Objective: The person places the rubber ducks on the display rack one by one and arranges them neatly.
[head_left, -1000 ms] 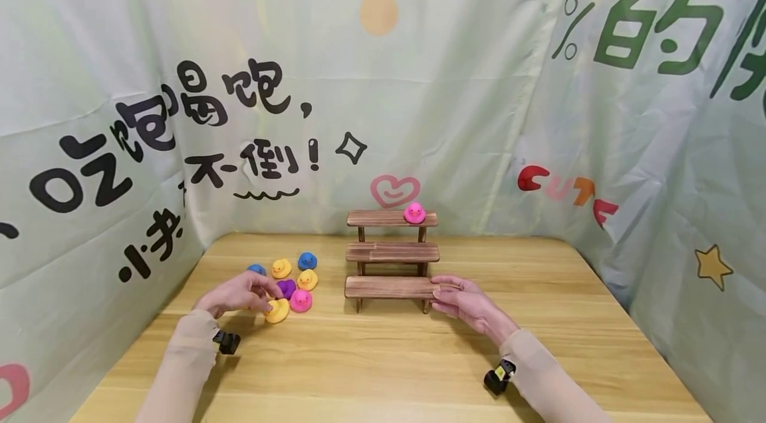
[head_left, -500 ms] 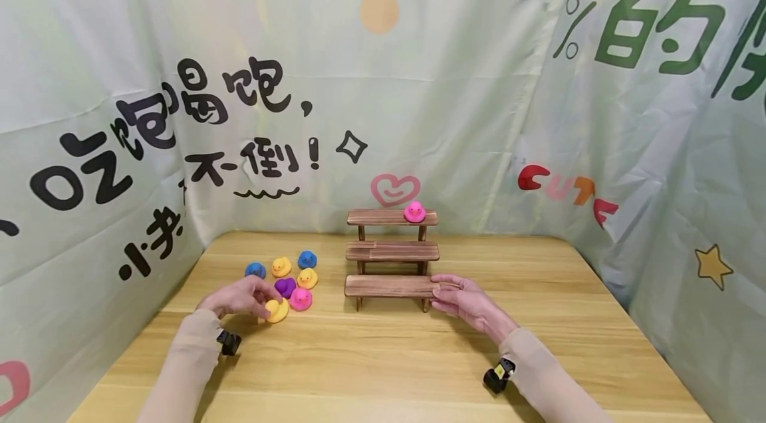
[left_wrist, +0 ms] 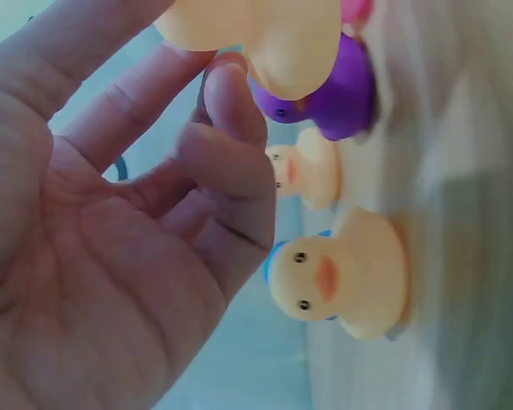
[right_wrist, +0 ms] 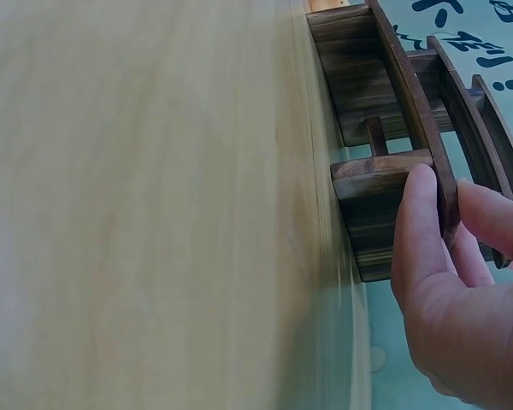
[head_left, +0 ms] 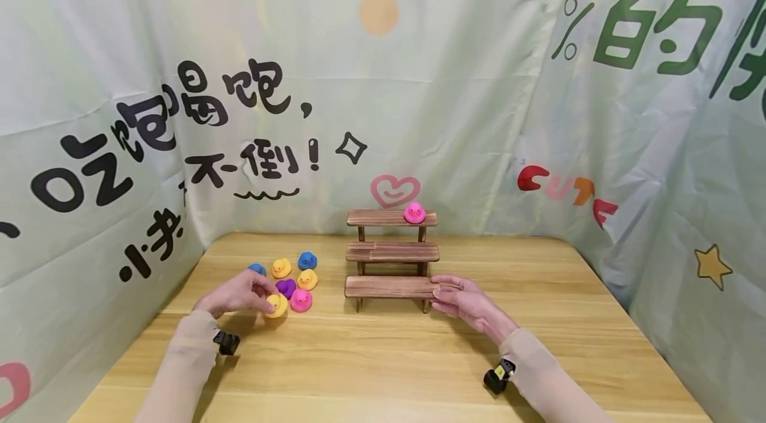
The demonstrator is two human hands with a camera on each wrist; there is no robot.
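My left hand (head_left: 235, 293) pinches a yellow rubber duck (head_left: 278, 306) between thumb and fingers, at the near edge of a duck cluster. In the left wrist view that yellow duck (left_wrist: 282, 38) is cut off at the top, and a purple duck (left_wrist: 350, 98) shows just behind it. On the right, my right hand (head_left: 469, 306) grips the right end of the lowest step of a three-step wooden display stand (head_left: 385, 287). Its thumb and fingers lie on either face of the board (right_wrist: 419, 111). A pink duck (head_left: 414, 213) sits on the top step, towards its right end.
Around the held duck stand a pink duck (head_left: 301, 300), a purple duck (head_left: 285, 287), two yellow ducks (head_left: 307, 279) and two blue ducks (head_left: 308, 260), one partly hidden by my left hand. Printed cloth (head_left: 443, 77) walls the wooden table (head_left: 371, 363) at back and sides.
The yellow duck in my left hand has turned and shifted slightly away from me, its beak now visible. My right hand keeps its hold on the stand.
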